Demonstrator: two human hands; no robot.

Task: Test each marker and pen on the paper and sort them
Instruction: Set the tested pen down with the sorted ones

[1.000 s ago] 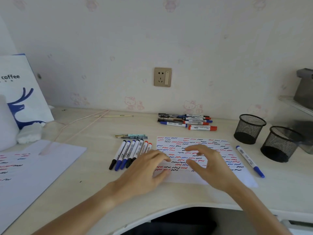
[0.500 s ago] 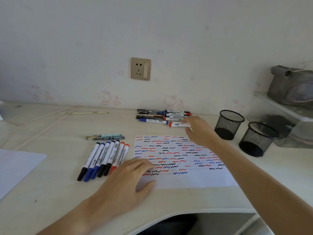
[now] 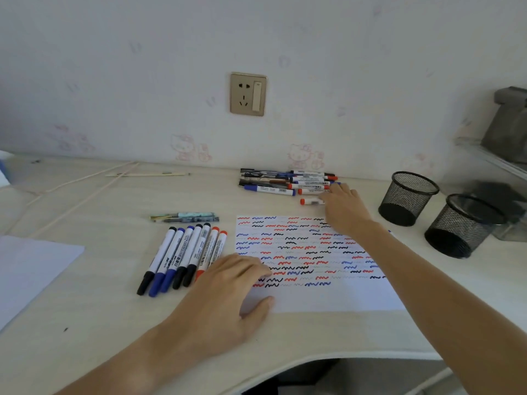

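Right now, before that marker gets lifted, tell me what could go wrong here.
1. The right hand reaches the red-capped marker right beside the untested pile; a loose grip could nudge neighbours and scatter them.
2. The forearm crosses the scribbled paper, which only the left hand pins at its edge; it may shift.
3. The mesh cups stand near the right elbow's path and might tip.

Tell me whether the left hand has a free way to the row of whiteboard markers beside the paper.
Probably yes. The left hand rests on the paper's left edge, right beside the row of whiteboard markers, and nothing lies between them.
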